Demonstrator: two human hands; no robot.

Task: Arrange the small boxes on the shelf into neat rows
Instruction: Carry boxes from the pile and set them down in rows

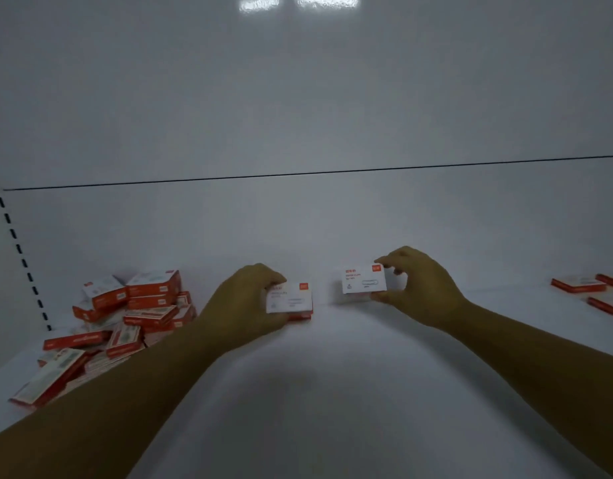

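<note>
My left hand point(244, 300) grips a small white box with an orange logo point(291, 297), held low over the white shelf point(332, 392) near its middle. My right hand point(419, 288) pinches a second small white box point(364, 281) between thumb and fingers, a little higher and to the right of the first. The two boxes are apart, their white faces turned toward me. A loose heap of several orange-and-white boxes point(125, 316) lies on the shelf at the left.
Flat orange-edged boxes point(591, 292) lie at the far right of the shelf. The white back panel point(298, 133) rises behind, with a slotted upright point(18, 250) at the left edge.
</note>
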